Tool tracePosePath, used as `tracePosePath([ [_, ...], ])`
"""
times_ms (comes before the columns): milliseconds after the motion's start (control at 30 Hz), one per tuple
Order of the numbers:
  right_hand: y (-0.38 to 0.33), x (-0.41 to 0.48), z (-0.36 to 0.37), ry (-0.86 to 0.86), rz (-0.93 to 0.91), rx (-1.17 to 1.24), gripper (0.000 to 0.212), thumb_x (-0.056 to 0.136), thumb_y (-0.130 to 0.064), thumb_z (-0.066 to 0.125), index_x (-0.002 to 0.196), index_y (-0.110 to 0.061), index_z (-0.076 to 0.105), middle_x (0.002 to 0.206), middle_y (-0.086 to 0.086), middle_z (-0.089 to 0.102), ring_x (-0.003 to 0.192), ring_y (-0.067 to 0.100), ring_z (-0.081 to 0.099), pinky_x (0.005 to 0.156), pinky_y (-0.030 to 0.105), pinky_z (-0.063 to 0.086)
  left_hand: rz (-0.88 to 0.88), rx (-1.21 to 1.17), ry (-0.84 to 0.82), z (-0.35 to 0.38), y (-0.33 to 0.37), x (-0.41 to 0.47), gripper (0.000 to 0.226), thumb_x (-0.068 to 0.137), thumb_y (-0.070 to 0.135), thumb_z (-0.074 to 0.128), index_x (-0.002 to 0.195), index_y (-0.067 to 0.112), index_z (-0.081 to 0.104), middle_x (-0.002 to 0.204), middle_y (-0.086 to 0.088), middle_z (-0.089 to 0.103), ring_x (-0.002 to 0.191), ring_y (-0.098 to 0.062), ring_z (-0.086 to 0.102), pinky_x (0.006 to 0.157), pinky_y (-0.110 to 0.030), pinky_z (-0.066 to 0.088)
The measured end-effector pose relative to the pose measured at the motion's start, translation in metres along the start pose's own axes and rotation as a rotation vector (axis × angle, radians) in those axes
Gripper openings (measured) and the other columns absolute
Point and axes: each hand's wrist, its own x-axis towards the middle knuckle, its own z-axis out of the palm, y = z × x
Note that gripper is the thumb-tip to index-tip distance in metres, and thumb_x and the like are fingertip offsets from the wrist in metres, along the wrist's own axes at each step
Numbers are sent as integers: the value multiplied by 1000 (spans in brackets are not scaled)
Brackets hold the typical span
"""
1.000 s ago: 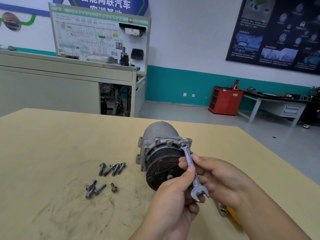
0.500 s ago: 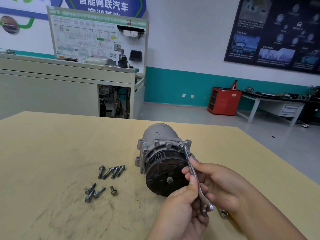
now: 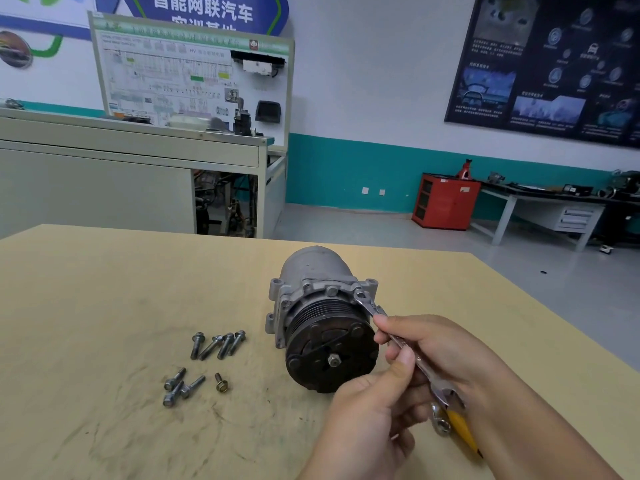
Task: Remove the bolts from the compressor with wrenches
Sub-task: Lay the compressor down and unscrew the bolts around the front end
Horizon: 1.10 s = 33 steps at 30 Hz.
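The grey compressor lies on the tan table, its black pulley facing me. A silver wrench slants from the upper right flange bolt down toward me, its head on that bolt. My right hand grips the wrench shaft from the right. My left hand pinches the shaft with thumb and fingers from below. Several removed bolts lie left of the compressor, and three bolts and a short one lie nearer me.
A yellow-handled tool lies on the table under my right wrist, mostly hidden. The table's right edge runs diagonally beside my right arm. Beyond it are a grey workbench and a red cabinet.
The wrench handle has swung down and to the right, clockwise about the flange bolt. Both hands followed it lower, uncovering more of the pulley face.
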Motion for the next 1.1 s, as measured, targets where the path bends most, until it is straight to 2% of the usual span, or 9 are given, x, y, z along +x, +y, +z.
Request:
tracePosePath([
  [67, 0, -1, 0, 36, -85, -53, 32, 82, -19, 68, 53, -5, 67, 44, 3, 55, 34, 10, 48, 35, 14, 37, 24, 23, -23, 4, 2, -3, 33, 51, 47, 70, 41, 17, 61, 49, 3, 58, 40, -6, 50, 46, -18, 28],
  [133, 1, -2, 0, 45, -120, -60, 30, 82, -17, 67, 55, -3, 66, 44, 4, 55, 34, 10, 47, 35, 14, 36, 32, 24, -25, 6, 2, -4, 31, 46, 46, 70, 38, 18, 58, 46, 5, 55, 40, -5, 49, 45, -17, 27],
  [367, 1, -3, 3, -17, -40, 1, 33, 85, -21, 64, 55, -7, 70, 51, 4, 58, 42, 13, 46, 38, 18, 38, 27, -25, -54, 2, 3, -2, 21, 63, 30, 68, 48, 17, 67, 57, 2, 61, 45, -5, 50, 47, -18, 27],
  [500, 1, -1, 2, -111, 14, 125, 27, 73, -27, 63, 61, -6, 73, 55, 3, 58, 38, 7, 40, 42, 19, 38, 28, -63, -59, 1, 9, -5, 17, 58, 31, 67, 49, 17, 69, 58, 1, 62, 44, -5, 51, 50, -19, 26],
  [600, 5, -2, 0, -135, -13, 117, 26, 65, -30, 65, 65, -6, 74, 55, 2, 56, 41, 7, 39, 40, 18, 39, 15, -76, -37, 2, 10, -6, 18, 56, 31, 68, 46, 16, 68, 54, 1, 61, 41, -6, 51, 49, -19, 25],
  [700, 8, -3, 1, -148, -34, 111, 27, 64, -30, 64, 66, -5, 75, 54, 3, 54, 39, 7, 36, 39, 18, 36, 12, -59, -15, 0, 8, -5, 33, 72, 25, 68, 41, 15, 66, 49, 1, 60, 37, -7, 51, 49, -20, 24],
  [867, 5, -8, 0, -185, -32, 47, 28, 67, -30, 64, 71, -4, 73, 50, 2, 48, 37, 11, 38, 34, 19, 33, 52, 60, -47, -5, 7, -4, 45, 85, 27, 63, 41, 17, 65, 50, 0, 59, 39, -7, 51, 48, -19, 28],
  [1000, 8, -10, -8, -188, -74, 64, 25, 67, -28, 66, 70, -4, 71, 49, 3, 45, 36, 11, 39, 34, 21, 36, 84, 257, -120, -8, 11, -10, 35, 84, 40, 61, 56, 21, 71, 73, 0, 73, 54, -4, 59, 48, -18, 32],
  [1100, 11, -6, -17, -109, -123, 68, 27, 65, -31, 66, 70, -5, 70, 49, 3, 43, 43, 15, 36, 44, 26, 35, 218, 541, -135, -15, 22, -11, 23, 88, 32, 62, 69, 24, 73, 83, 5, 75, 61, 2, 59, 49, -11, 37],
])
